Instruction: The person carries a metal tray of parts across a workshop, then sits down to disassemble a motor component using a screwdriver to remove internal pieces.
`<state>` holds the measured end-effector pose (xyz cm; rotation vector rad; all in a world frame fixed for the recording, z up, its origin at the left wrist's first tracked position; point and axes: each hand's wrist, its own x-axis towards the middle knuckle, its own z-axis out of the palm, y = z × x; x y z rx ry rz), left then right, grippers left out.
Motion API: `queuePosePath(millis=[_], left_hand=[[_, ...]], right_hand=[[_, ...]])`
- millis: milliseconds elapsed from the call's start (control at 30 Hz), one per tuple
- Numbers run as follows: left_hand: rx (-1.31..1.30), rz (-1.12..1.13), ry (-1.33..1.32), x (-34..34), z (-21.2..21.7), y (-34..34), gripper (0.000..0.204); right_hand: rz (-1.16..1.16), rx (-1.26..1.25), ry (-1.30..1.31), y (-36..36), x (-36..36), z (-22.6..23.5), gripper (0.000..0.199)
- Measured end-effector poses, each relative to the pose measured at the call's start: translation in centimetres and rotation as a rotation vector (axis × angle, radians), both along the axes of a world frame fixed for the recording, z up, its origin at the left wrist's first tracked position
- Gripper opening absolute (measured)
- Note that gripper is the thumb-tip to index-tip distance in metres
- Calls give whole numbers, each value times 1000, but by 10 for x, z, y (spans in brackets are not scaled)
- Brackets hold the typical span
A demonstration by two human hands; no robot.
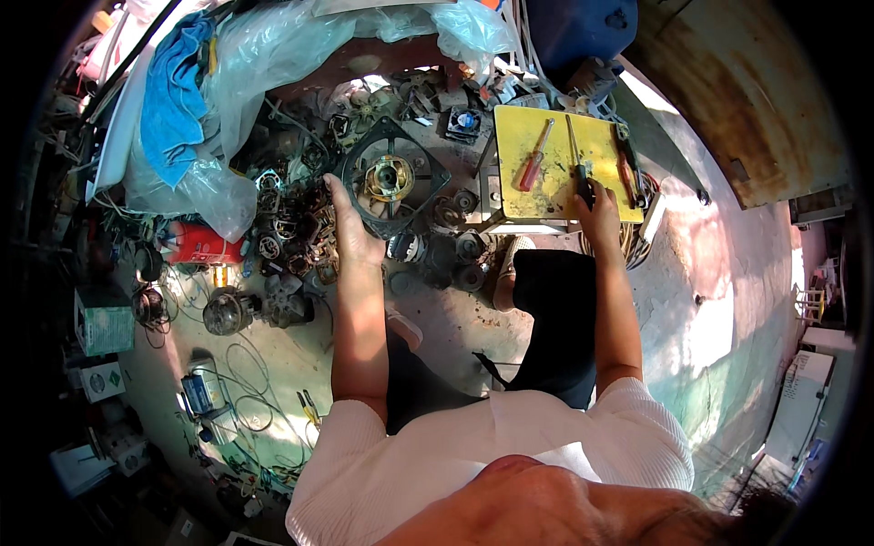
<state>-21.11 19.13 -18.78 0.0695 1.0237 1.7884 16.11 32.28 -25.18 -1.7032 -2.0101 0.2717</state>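
My left hand [355, 227] holds a square black fan frame [428, 150] by its near left side, thumb up along the edge. At the frame's centre sits a round motor core with a copper-coloured ring [390, 178]. Over a low yellow-topped table [555, 198], my right hand [598, 214] has its fingers closed round the black handle of a screwdriver [582, 173], whose shaft points away from me. To its left lies a screwdriver with a red handle [531, 173]. At the table's right edge rest dark-handled pliers [626, 150].
Greasy motor parts [300, 232] are heaped left of and below the fan frame. A red cylinder [202, 244], a round motor [228, 311] and loose cables [250, 387] lie on the left floor. Clear plastic sheeting [264, 77] and a blue cloth [173, 100] hang behind. A blue container [583, 27] stands beyond the table.
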Motion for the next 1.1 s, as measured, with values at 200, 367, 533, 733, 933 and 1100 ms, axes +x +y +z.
queuePosePath(millis=[200,367,533,733,933,1100], left_hand=[[-28,10,65,4,6,-9,79],[-10,-25,122,6,6,-11,81],[1,-51,128,3,4,-14,84],[-11,-51,136,3,8,-14,82],[-24,-5,81,6,8,-9,76],[7,-1,114,0,-3,-9,77]], right_hand=[[16,34,14,0,-5,1,48],[-25,-26,-7,1,-8,5,50],[-15,6,-23,-2,-14,9,49],[-10,97,-44,-2,-15,11,48],[-40,245,56,-2,-21,19,39],[-83,226,119,0,-14,14,35]])
